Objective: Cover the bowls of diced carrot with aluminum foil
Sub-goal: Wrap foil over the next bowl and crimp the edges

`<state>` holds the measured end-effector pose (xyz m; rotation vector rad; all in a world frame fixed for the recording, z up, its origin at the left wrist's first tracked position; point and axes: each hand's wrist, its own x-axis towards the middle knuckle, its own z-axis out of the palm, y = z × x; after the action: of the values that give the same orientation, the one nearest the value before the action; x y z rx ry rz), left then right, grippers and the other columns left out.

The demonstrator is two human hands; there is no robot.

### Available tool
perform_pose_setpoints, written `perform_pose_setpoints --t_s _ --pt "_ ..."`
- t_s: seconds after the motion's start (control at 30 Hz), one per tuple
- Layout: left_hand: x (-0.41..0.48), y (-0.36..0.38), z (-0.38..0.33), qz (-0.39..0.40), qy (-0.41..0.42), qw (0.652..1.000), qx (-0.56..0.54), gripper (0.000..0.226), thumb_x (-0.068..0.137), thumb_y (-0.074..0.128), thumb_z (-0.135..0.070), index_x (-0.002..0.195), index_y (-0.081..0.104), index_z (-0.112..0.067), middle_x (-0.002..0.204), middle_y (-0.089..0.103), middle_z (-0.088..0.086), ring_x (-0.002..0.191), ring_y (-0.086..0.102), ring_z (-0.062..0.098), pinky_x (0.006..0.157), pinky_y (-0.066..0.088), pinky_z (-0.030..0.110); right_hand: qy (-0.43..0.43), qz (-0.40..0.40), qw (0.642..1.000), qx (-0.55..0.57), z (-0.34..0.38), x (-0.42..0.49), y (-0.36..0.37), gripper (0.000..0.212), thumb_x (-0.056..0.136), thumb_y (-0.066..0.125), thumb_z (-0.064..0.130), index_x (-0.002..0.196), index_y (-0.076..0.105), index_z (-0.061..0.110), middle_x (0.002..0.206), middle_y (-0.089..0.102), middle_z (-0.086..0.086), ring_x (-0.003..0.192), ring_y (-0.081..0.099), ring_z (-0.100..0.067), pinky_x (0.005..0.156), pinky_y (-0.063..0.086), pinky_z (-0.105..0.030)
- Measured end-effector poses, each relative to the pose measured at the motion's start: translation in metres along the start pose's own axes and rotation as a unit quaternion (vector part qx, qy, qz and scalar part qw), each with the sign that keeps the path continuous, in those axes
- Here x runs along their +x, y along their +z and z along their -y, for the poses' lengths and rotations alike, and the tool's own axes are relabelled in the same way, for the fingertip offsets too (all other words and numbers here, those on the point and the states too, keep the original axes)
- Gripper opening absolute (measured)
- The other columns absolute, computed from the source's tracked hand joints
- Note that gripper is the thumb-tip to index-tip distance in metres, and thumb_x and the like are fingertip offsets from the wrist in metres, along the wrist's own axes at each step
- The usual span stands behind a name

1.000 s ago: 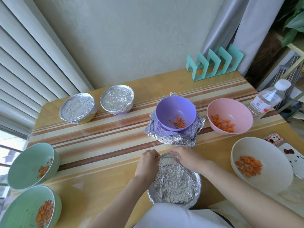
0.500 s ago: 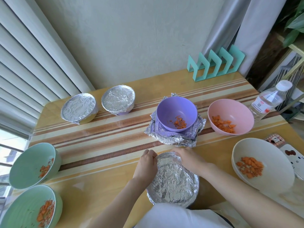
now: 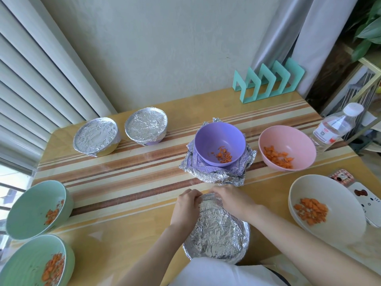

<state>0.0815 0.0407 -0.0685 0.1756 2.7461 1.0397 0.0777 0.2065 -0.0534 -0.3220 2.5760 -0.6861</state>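
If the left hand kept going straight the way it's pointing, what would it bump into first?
Probably the crumpled foil stack under the purple bowl, just beyond the foil-covered bowl that the left hand holds at its far rim; depth is hard to judge.

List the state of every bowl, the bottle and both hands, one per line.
Near bowl: foil-covered, rim being pressed.
Yellow bowl: foil-covered.
Left purple bowl: foil-covered.
Middle purple bowl: uncovered, on foil sheets.
Pink bowl: uncovered.
Cream bowl: uncovered.
Far green bowl: uncovered.
Near green bowl: uncovered.
Bottle: capped.
Left hand: curled on near bowl's rim.
Right hand: likewise.
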Motion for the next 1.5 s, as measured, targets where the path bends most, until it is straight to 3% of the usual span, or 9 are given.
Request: perform_pose_setpoints --t_s 0.47,0.67,0.8,0.87,0.93,1.0,1.13,1.3,1.5 --pt "-0.001 -0.006 -0.005 0.005 -0.009 1.000 -0.010 0.004 0.087 0.057 -0.005 0.087 0.060 -0.008 0.076 0.061 0.002 0.071 0.051 0.017 0.060 0.030 0.022 -0.020 0.017 0.999 -0.035 0.006 0.005 0.000 0.037 0.087 0.044 -0.006 0.110 0.055 0.020 0.101 0.062 -0.003 0.087 0.060 -0.026 0.073 0.051 -0.047" --pt "-0.001 -0.004 -0.008 0.012 -0.007 1.000 -0.003 0.007 0.087 0.055 -0.004 0.088 0.060 -0.009 0.081 0.064 0.005 0.072 0.053 0.018 0.059 0.028 0.022 -0.019 0.018 0.999 -0.043 0.012 0.006 -0.004 0.028 0.089 0.047 -0.003 0.109 0.060 0.012 0.096 0.064 -0.009 0.086 0.060 -0.026 0.070 0.047 -0.038" --pt "0.000 -0.004 -0.007 0.009 -0.005 1.000 0.003 0.008 0.088 0.052 -0.002 0.090 0.055 -0.009 0.083 0.060 0.003 0.078 0.055 0.023 0.060 0.031 0.026 -0.012 -0.009 0.999 0.039 0.007 0.001 -0.005 0.023 0.100 0.042 0.020 0.118 0.056 0.016 0.089 0.058 0.003 0.079 0.053 -0.014 0.064 0.033 -0.026" --pt "0.001 -0.005 -0.006 -0.009 -0.015 1.000 -0.011 0.010 0.089 0.050 -0.001 0.088 0.051 -0.010 0.083 0.055 0.000 0.077 0.050 0.022 0.061 0.030 0.027 0.007 -0.015 0.998 0.055 0.004 -0.004 -0.008 0.031 0.101 0.040 0.024 0.129 0.051 0.017 0.107 0.063 0.002 0.085 0.058 -0.005 0.063 0.032 -0.018" --pt "0.003 -0.005 -0.007 -0.025 -0.024 0.999 -0.023 0.015 0.091 0.047 0.001 0.087 0.044 -0.013 0.087 0.050 0.000 0.079 0.045 0.019 0.063 0.026 0.025 0.023 -0.019 0.996 0.082 0.001 -0.006 -0.009 0.033 0.102 0.039 0.020 0.133 0.047 0.014 0.117 0.063 -0.002 0.062 0.054 0.015 0.053 0.035 -0.011" --pt "0.004 -0.003 -0.009 -0.036 -0.031 0.998 -0.034 0.018 0.092 0.043 0.004 0.088 0.040 -0.013 0.091 0.046 0.002 0.082 0.042 0.020 0.065 0.024 0.023 0.036 -0.033 0.994 0.101 -0.001 -0.005 -0.009 0.034 0.102 0.038 0.018 0.134 0.046 0.011 0.112 0.064 -0.002 0.051 0.051 0.010 0.050 0.037 -0.011" --pt "0.004 0.005 -0.006 -0.028 -0.048 0.998 -0.040 0.018 0.091 0.040 0.007 0.092 0.039 -0.011 0.093 0.045 0.006 0.085 0.042 0.023 0.066 0.023 0.023 0.045 -0.053 0.993 0.096 -0.002 0.000 -0.013 0.034 0.100 0.042 0.019 0.133 0.049 0.012 0.113 0.064 -0.009 0.085 0.059 -0.009 0.068 0.041 -0.022" --pt "0.003 0.007 0.003 0.052 -0.068 0.996 -0.007 0.025 0.093 0.039 0.000 0.115 0.047 -0.006 0.111 0.049 0.008 0.099 0.051 0.025 0.075 0.035 0.025 0.027 -0.046 0.994 0.093 -0.004 0.001 -0.011 0.033 0.099 0.046 0.012 0.130 0.055 0.017 0.100 0.070 -0.014 0.041 0.044 0.009 0.046 0.035 -0.012" --pt "0.003 0.008 -0.001 0.004 -0.022 0.999 -0.026 0.014 0.089 0.051 -0.004 0.094 0.064 -0.006 0.090 0.058 0.004 0.082 0.053 0.021 0.068 0.033 0.022 0.007 -0.035 0.999 0.023 -0.004 0.003 -0.005 0.033 0.098 0.048 0.015 0.130 0.056 0.022 0.093 0.068 -0.011 0.066 0.050 -0.012 0.059 0.035 -0.026"
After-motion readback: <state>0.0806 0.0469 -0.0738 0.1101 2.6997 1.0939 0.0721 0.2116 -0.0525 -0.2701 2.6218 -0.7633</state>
